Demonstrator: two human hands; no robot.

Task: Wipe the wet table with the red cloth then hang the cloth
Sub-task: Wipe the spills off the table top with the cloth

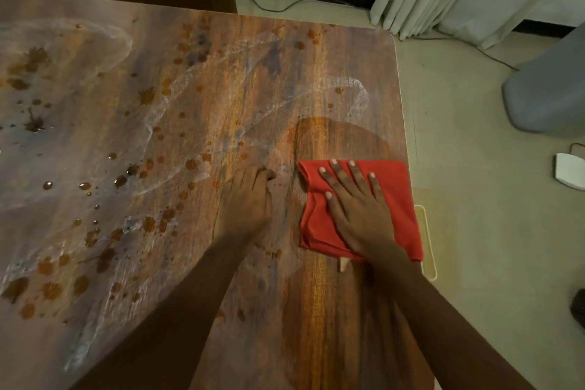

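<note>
In the head view, the soft, light, folded red cloth [406, 215], probably best pinched at a free edge, lies by the right edge of the wet table [221, 89] under the right hand [357, 215], whose straight fingers [355, 177] press it ungripped, while the left hand [247, 199] rests nearby, curled and empty.

Cloth [399, 199] on table [316, 310] by right edge, right hand [357, 212] atop; left hand [248, 199] just left; droplets [47, 185] further left; bin [550, 85], perhaps, on floor right.
</note>
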